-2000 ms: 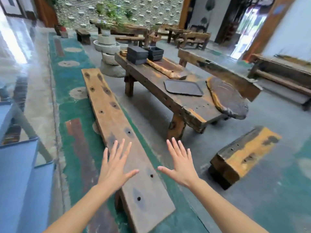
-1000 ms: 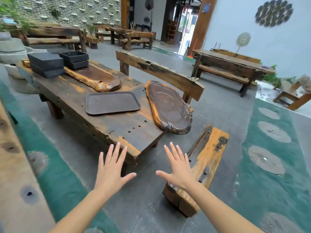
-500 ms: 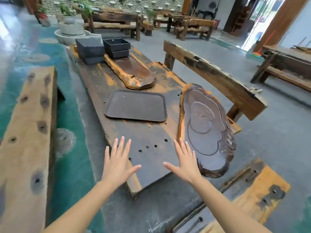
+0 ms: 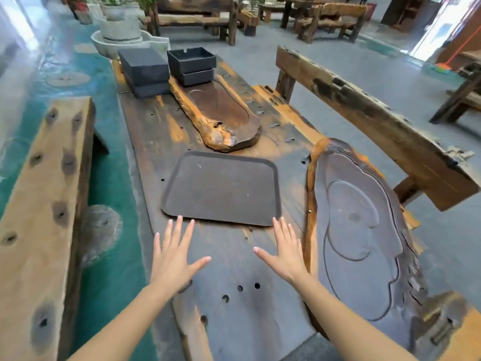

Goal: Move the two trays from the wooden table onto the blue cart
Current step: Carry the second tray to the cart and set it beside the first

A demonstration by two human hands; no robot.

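wooden table [image 4: 161, 131]: splayed hands [image 4: 173, 259] near tray [image 4: 221, 188].

Carved slab [image 4: 364, 230] partly behind right forearm.

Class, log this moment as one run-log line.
left hand: open, empty | right hand: open, empty | flat tray: on wooden table, untouched

Dark brown tray [image 4: 221, 188]; orange-streaked brown table [image 4: 156, 131]; black boxes [image 4: 145, 69]; teal floor [image 4: 112, 269].
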